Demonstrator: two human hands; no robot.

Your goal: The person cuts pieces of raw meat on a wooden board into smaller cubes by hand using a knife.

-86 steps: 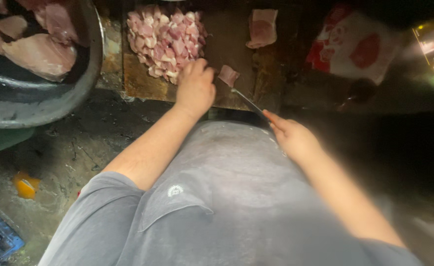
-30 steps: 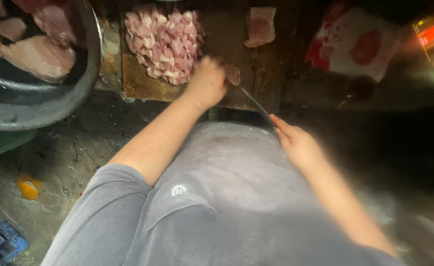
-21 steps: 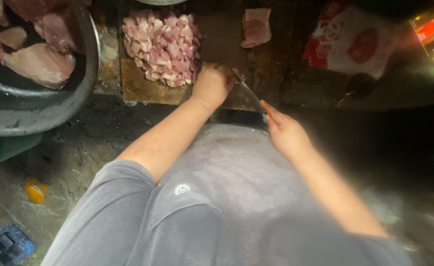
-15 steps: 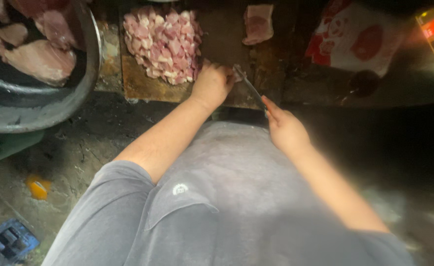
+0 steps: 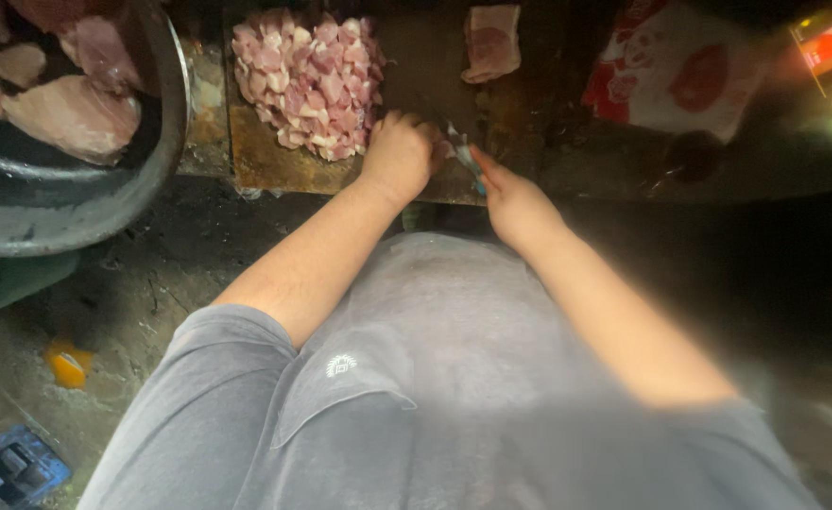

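Both hands have drawn closer together since the earlier frames, and the knife now stands steeper, its blade drawn in close to the left knuckles rather than reaching out to the right. Left hand [image 5: 399, 153] rests knuckles-up on the wooden cutting board [image 5: 265, 161], fingers curled together over a small piece of meat [image 5: 446, 149] that shows only as a pink sliver at its right edge. Right hand [image 5: 518, 203] has its grip closed around the handle of the knife [image 5: 463, 156]; the blade points up and away from the body, touching or just beside the held piece, contact not clearly discernible owing to blur.

Pile of diced pink meat [image 5: 307, 80] lies on the board just to the left of and beyond the left hand. One uncut slab of meat [image 5: 491, 40] lies at the far edge of the board, well apart from the pile. Large dark metal basin [image 5: 104, 212] at far left holds several big raw cuts. Red-and-white plastic bag [image 5: 676, 80] sits to the right on the dark worktop. The person wears a grey shirt. On the floor at lower left: an orange scrap [image 5: 66, 364] and a blue object [image 5: 9, 469].
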